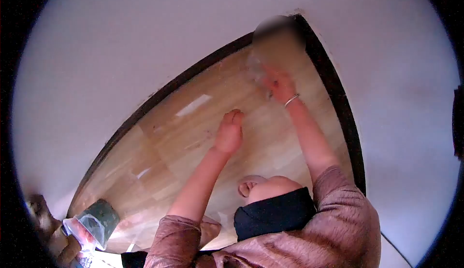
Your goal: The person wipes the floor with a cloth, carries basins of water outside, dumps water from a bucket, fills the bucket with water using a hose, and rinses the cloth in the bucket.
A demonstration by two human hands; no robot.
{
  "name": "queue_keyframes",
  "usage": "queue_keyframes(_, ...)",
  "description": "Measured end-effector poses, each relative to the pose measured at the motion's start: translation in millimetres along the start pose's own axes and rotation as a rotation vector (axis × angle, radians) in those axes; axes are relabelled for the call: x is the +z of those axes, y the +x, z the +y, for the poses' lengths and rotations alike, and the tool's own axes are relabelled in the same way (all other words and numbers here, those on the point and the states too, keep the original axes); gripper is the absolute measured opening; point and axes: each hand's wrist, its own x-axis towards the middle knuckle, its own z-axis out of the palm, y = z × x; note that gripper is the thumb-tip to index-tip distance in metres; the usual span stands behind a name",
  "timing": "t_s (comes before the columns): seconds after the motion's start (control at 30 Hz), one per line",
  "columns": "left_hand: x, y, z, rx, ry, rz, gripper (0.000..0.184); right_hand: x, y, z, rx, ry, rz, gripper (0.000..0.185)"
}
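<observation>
My left hand is held over the wood-look floor, with its fingers curled in. What it holds, if anything, is hidden. My right hand, with a silver bracelet at the wrist, reaches farther forward toward the corner. Its fingers are bent together and somewhat blurred by motion. A pale, see-through smear shows at the fingertips, too unclear to name. Just beyond them, a round blurred patch covers the corner.
Dark skirting boards run along two pale walls and meet at the corner ahead. My bare foot and dark cuff are close below my hands. A bag-lined green bin stands at the lower left.
</observation>
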Motion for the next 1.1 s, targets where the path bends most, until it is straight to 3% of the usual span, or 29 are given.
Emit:
queue_keyframes(0.1,-10,8,15,-0.117,-0.027,-0.167,0.028,-44,42,28,-0.071,-0.192,0.350,0.039)
queue_keyframes(0.17,-4,0,7,-0.054,-0.054,-0.136,0.026,-55,85,71,-0.100,-0.414,0.577,0.040)
queue_keyframes(0.23,-2,-9,2,0.011,-0.076,-0.105,0.024,-43,124,94,-0.072,-0.408,0.556,0.042)
queue_keyframes(0.3,-6,-24,-2,-0.077,-0.043,-0.200,0.021,-21,135,95,-0.046,-0.402,0.531,0.044)
queue_keyframes(0.37,-15,-29,-1,-0.085,-0.048,-0.253,0.021,-9,138,87,-0.060,-0.161,0.233,0.047)
queue_keyframes(0.5,-26,-48,-8,-0.159,-0.117,-0.266,0.021,-24,111,62,0.041,0.211,0.262,0.046)
queue_keyframes(0.57,-29,-58,-13,-0.159,-0.112,-0.280,0.022,-34,104,33,0.022,0.930,0.656,0.042)
queue_keyframes(0.63,-29,-69,-15,-0.167,-0.106,-0.297,0.022,-34,125,30,0.087,0.882,0.685,0.040)
queue_keyframes(0.7,-29,-74,-18,-0.158,-0.118,-0.286,0.022,-9,159,58,-0.060,0.491,0.916,0.039)
queue_keyframes(0.73,-23,-66,-11,-0.158,-0.113,-0.290,0.022,-14,145,41,0.042,0.281,0.858,0.037)
queue_keyframes(0.77,-23,-65,-10,-0.176,-0.121,-0.300,0.022,-7,130,49,-0.009,0.159,0.511,0.037)
queue_keyframes(0.83,-30,-62,-8,-0.193,-0.130,-0.301,0.022,3,102,48,-0.067,0.033,0.164,0.037)
queue_keyframes(0.93,-41,-67,-12,-0.181,-0.130,-0.351,0.021,11,76,37,-0.158,0.210,0.107,0.037)
queue_keyframes(1.0,-40,-78,-20,-0.169,-0.126,-0.309,0.020,-4,86,34,0.032,0.383,0.451,0.039)
queue_keyframes(1.07,-36,-79,-20,-0.157,-0.130,-0.307,0.020,9,126,68,0.123,0.441,0.481,0.040)
queue_keyframes(1.1,-33,-77,-18,-0.145,-0.135,-0.308,0.019,32,132,68,0.065,0.232,0.514,0.045)
